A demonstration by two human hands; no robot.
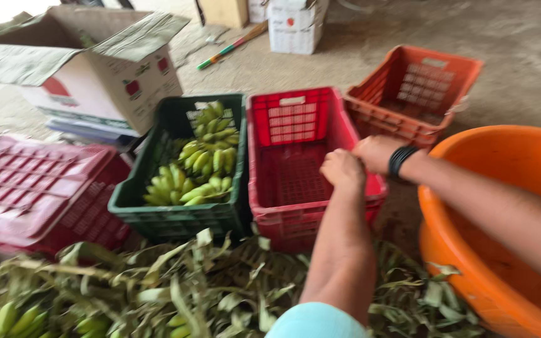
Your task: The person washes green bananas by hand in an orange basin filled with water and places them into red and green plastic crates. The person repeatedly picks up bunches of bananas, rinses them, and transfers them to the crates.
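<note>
Red crate [295, 134] (long axis away), left hand [343, 170] clenched, right hand [377, 153] grip unclear

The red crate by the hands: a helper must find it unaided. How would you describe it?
Three upright crates stand in a row on the concrete floor. The red crate is the middle one, between the green crate of bananas and the orange crate. Both hands hover over it.

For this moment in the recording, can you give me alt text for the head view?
A person's left hand and right hand, the right wrist wearing a black wristband, meet over an empty red plastic crate. Beside it a green crate holds green bananas; an orange tub stands to the right, with dried banana leaves in front.
</note>
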